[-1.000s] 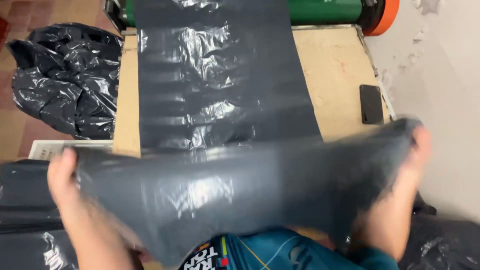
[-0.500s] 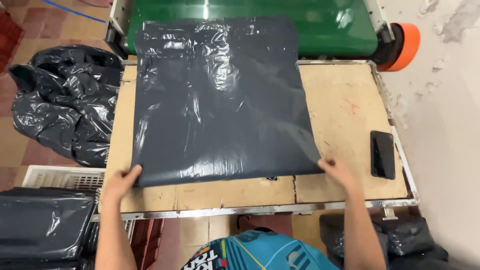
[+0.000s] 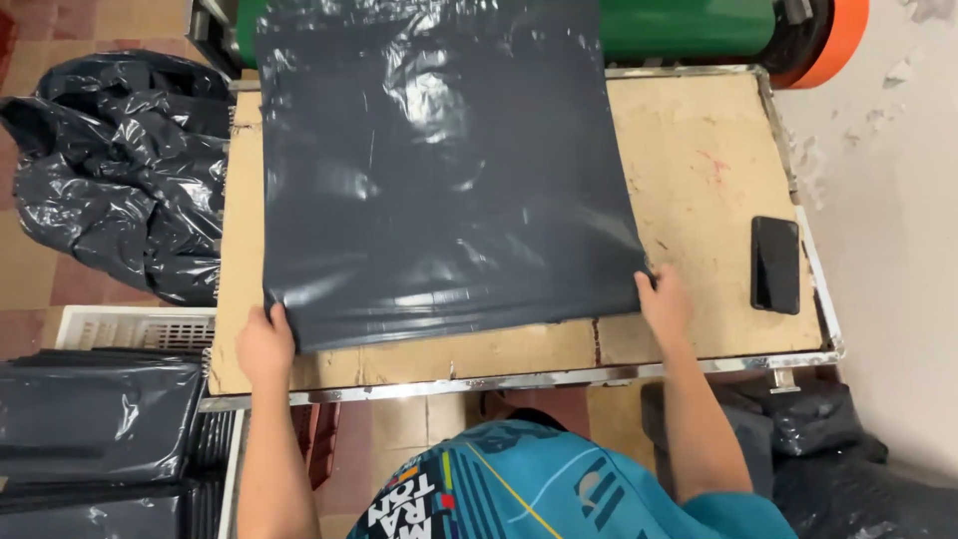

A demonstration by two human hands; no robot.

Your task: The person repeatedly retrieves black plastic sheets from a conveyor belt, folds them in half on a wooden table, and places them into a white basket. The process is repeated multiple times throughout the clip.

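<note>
The left hand [image 3: 265, 344] pinches the near left corner of a big dark grey plastic sheet [image 3: 439, 170]. The right hand [image 3: 666, 304] pinches the near right corner, fingers curled on the edge. Both hands are closed on the sheet.

The sheet lies flat on a wooden table [image 3: 699, 170] and covers most of the left and middle of it. It is shiny and smooth, with small wrinkles and bright spots of light. Its far end runs up to a green roller [image 3: 689, 25] with an orange end cap [image 3: 833, 40].

A black phone [image 3: 775, 264] lies on the bare right part of the table, well apart from the sheet.

Left of the table, a crumpled heap of black plastic [image 3: 120, 170] sits on the floor. Near the left arm there is a white crate [image 3: 130, 327] and a flat stack of folded grey sheets [image 3: 95, 419]. More dark bags [image 3: 828, 469] lie under the right side of the table.
</note>
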